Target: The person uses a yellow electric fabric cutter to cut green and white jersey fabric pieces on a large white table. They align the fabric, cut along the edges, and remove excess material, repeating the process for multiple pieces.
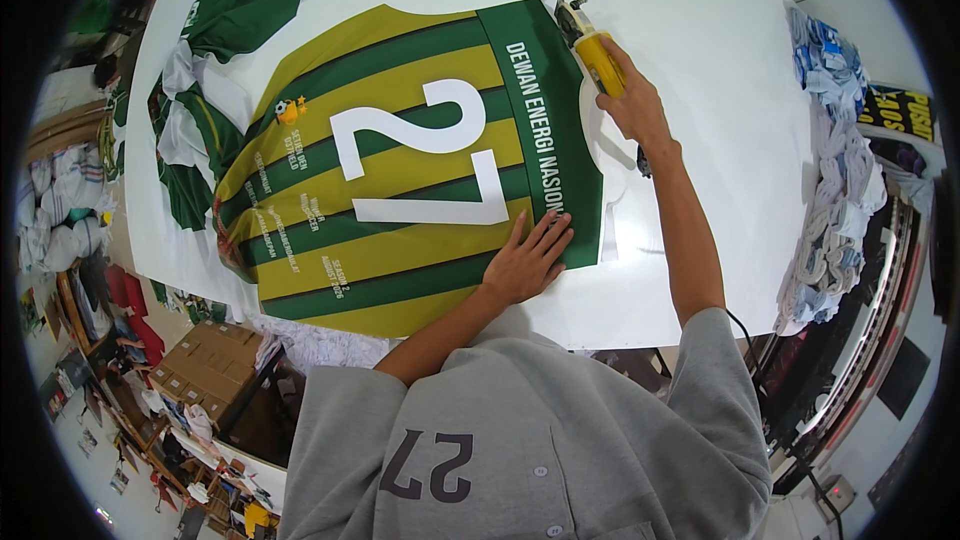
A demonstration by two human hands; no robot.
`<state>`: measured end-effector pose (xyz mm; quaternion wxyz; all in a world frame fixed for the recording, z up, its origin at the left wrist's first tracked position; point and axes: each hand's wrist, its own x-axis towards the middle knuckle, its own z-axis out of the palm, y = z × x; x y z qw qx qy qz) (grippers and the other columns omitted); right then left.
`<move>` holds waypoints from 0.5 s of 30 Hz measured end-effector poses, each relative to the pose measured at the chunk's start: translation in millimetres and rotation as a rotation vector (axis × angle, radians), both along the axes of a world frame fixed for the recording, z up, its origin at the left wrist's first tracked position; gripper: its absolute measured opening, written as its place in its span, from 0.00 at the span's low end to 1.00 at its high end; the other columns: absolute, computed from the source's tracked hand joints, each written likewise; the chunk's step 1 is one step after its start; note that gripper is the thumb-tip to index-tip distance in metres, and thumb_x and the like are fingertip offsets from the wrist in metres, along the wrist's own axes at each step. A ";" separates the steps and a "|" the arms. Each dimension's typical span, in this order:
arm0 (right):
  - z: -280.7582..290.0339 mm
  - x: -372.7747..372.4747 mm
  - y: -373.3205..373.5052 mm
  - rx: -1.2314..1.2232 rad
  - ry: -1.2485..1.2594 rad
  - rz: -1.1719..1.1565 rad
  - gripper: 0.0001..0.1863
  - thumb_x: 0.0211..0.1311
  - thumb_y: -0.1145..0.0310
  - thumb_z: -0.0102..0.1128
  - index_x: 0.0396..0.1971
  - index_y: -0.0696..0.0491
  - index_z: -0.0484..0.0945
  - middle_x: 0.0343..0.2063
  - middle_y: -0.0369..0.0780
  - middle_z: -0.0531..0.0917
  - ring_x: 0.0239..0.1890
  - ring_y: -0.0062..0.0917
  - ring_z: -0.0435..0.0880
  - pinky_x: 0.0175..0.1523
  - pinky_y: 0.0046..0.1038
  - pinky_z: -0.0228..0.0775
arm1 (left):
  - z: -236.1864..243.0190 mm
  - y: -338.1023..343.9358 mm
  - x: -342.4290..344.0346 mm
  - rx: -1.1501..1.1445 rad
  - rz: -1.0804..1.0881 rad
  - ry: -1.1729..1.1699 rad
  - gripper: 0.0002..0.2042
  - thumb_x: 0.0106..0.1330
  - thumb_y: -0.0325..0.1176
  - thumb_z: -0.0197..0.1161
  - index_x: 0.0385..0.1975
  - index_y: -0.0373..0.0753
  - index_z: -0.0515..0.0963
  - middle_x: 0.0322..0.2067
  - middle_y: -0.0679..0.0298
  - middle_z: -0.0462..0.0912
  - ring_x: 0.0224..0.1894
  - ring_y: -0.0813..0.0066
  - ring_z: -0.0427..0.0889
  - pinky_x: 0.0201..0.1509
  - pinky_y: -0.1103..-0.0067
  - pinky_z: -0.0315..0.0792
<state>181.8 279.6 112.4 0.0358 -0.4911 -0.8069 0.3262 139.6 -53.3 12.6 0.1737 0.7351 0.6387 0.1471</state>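
Observation:
Across the white table [710, 50] lies a flat jersey panel [400, 275], striped dark green and olive with white printing. My left hand [527, 260] rests on its lower right part, palm down and fingers spread. A yellow electric fabric cutter [600, 62] is gripped in my right hand [636, 108], fingers wrapped round its body. The cutter's metal head sits on the panel's dark green edge at the upper right. Its blade is too small to make out. Beside that edge, under my right wrist, is a thin pale strip [605, 140].
More green fabric [250, 0] lies loosely on the table's far left, with crumpled white and green pieces [200, 90] below it. Stacked bundles of white and blue cloth [835, 210] line the right edge. Cardboard boxes [205, 365] stand lower left. A black cord [745, 335] hangs near my right sleeve.

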 end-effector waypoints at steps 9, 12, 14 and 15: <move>-2.6 -38.5 28.9 0.006 0.001 0.037 0.52 0.58 0.69 0.69 0.83 0.26 0.61 0.58 0.50 0.88 0.58 0.48 0.89 0.63 0.44 0.81 | 1.3 -0.4 -1.1 0.004 0.009 -0.021 0.32 0.81 0.53 0.58 0.80 0.46 0.68 0.85 0.63 0.58 0.87 0.61 0.54 0.87 0.44 0.50; -7.9 -50.9 38.6 0.046 0.000 0.062 0.51 0.59 0.69 0.69 0.83 0.26 0.60 0.58 0.49 0.89 0.58 0.47 0.89 0.63 0.44 0.82 | -2.7 -1.3 -0.4 -0.014 0.004 -0.035 0.32 0.82 0.53 0.56 0.81 0.46 0.65 0.86 0.62 0.55 0.88 0.62 0.52 0.88 0.45 0.47; -9.7 -58.1 48.2 0.065 -0.003 0.085 0.52 0.59 0.69 0.70 0.83 0.26 0.60 0.59 0.49 0.88 0.59 0.47 0.89 0.64 0.44 0.82 | -3.8 -2.6 0.2 -0.009 0.012 -0.055 0.34 0.80 0.52 0.61 0.81 0.47 0.65 0.85 0.62 0.58 0.88 0.62 0.52 0.88 0.44 0.48; -9.4 -60.5 53.9 0.069 -0.001 0.098 0.52 0.59 0.70 0.70 0.83 0.26 0.60 0.59 0.49 0.88 0.60 0.48 0.88 0.65 0.44 0.81 | -4.3 -3.4 0.7 -0.025 0.038 -0.079 0.35 0.79 0.53 0.62 0.82 0.47 0.64 0.85 0.61 0.57 0.88 0.59 0.51 0.88 0.43 0.47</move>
